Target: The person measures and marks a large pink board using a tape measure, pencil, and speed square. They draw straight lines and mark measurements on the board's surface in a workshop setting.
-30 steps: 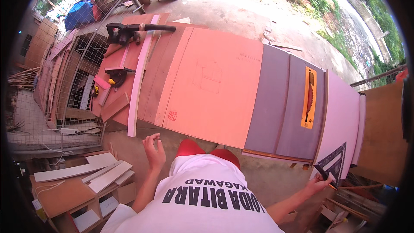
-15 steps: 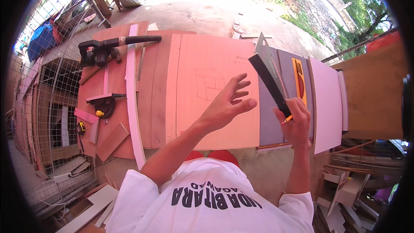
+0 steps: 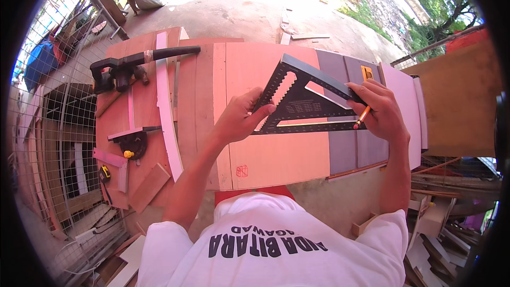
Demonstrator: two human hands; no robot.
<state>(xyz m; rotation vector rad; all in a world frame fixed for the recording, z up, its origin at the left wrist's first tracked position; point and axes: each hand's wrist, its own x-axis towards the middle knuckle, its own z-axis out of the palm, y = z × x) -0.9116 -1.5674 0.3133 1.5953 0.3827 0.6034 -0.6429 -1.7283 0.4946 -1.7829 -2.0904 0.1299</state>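
Note:
A black triangular speed square [image 3: 303,93] is held between my two hands above the workbench, its flat face turned up. My left hand [image 3: 244,117] grips its toothed-slot side, the thumb lying over the edge. At the pointed right end, my right hand [image 3: 380,107] pinches the square and also keeps a yellow pencil [image 3: 362,117] between its fingers. Below lies a pale wooden board [image 3: 281,159] with a small red drawn mark near its front edge; the square and hands cover its middle. Right of this board is a grey panel [image 3: 353,151].
At left lie a black blower [image 3: 122,69], a mitre gauge [image 3: 130,141], a tape measure [image 3: 104,172] and wood offcuts [image 3: 150,187]. A long pale strip [image 3: 167,111] crosses the bench. Part of a yellow tool [image 3: 366,73] shows behind the square. Wire fencing [image 3: 53,111] stands at far left.
The speed square has turned from edge-on to flat and come left over the pale board. My left hand, open before, has closed on it. The right hand still holds square and pencil.

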